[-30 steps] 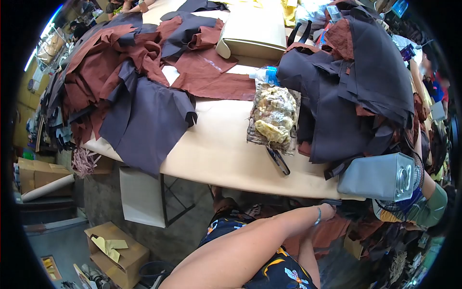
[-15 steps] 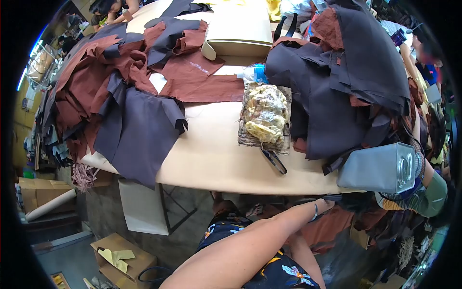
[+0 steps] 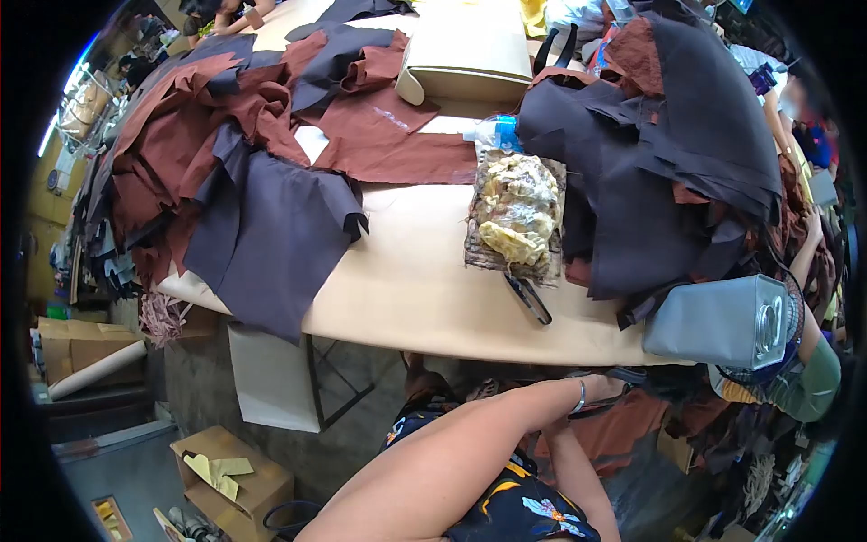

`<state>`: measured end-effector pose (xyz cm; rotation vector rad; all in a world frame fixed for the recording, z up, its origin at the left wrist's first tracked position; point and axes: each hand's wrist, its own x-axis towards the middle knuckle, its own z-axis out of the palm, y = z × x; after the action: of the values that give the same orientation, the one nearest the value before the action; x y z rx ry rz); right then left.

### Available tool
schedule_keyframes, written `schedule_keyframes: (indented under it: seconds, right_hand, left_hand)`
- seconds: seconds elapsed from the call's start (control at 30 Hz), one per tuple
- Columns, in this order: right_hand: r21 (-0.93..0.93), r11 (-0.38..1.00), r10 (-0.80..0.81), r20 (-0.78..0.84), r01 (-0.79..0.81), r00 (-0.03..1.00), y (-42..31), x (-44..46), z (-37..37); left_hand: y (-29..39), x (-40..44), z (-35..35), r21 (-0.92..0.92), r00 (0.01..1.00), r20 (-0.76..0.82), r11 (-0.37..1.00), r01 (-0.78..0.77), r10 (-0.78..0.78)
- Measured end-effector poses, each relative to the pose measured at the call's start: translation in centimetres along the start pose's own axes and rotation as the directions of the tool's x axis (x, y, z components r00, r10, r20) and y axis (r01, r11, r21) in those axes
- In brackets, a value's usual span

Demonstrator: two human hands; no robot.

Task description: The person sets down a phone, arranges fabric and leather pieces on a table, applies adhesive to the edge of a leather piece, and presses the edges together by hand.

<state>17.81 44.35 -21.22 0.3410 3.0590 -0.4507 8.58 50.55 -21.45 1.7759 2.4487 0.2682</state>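
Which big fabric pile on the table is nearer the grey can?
The right pile, mostly dark sheets: its lower edge reaches almost to the grey can, while the left pile lies well away.

A textile workshop: beyond the hands (image 3: pixel 607 387), a long worktable (image 3: pixel 411 262) bears heaps of cut brown cloth (image 3: pixel 397 159) and dark cloth (image 3: pixel 623 226); left of them stands a cardboard box (image 3: pixel 257 488)

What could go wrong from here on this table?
The grey metal can sits right at the front edge of the table, so a bump might knock it off.
The dark cloth on the left hangs over that edge and could slide down if it is brushed or tugged.
The black tool points toward the front edge and might catch on fabric pulled across it.
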Motion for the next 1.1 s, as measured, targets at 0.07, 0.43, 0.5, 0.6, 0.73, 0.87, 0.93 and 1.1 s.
schedule_keyframes:
  seconds: [0.07,0.43,0.5,0.6,0.73,0.87,0.93,1.1]
  right_hand:
    - [0.005,1.000,-0.004,0.006,0.004,1.000,-0.2,0.0,0.1]
    - [-0.016,0.997,-0.075,0.065,0.076,0.995,-0.2,0.7,-0.2]
    - [-0.045,0.992,-0.109,0.107,0.114,0.988,-0.8,0.6,-0.4]
    - [-0.065,0.967,-0.222,0.254,0.245,0.942,-3.6,0.9,-0.6]
    - [0.022,0.872,-0.365,0.695,0.489,0.620,-10.3,1.4,-4.1]
    - [0.417,0.859,-0.502,0.800,0.297,0.328,-19.9,3.2,-14.4]
    - [0.656,0.722,-0.681,0.614,0.221,0.400,-24.2,4.1,-15.3]
    - [0.765,0.640,-0.384,0.236,0.073,0.892,-37.8,9.5,-10.2]
  left_hand:
    - [-0.1,-0.2,0.3,0.001,1.000,-0.008,1.000,0.002,-0.002]
    - [0.5,-8.5,-8.9,-0.160,0.997,0.053,0.985,0.060,-0.053]
    - [0.4,-11.3,-11.1,-0.313,0.993,0.070,0.943,0.111,-0.094]
    - [-1.9,-17.7,-15.6,-0.542,0.988,0.034,0.828,0.144,-0.150]
    - [-7.1,-28.3,-22.2,-0.759,0.976,0.166,0.614,0.218,-0.141]
    - [-12.6,-40.9,-27.0,-0.721,0.792,0.029,0.536,0.439,-0.610]
    - [-14.6,-46.1,-29.9,-0.629,0.666,-0.039,0.536,0.563,-0.745]
    - [-14.5,-52.3,-39.5,-0.836,0.786,-0.439,0.518,-0.179,-0.436]
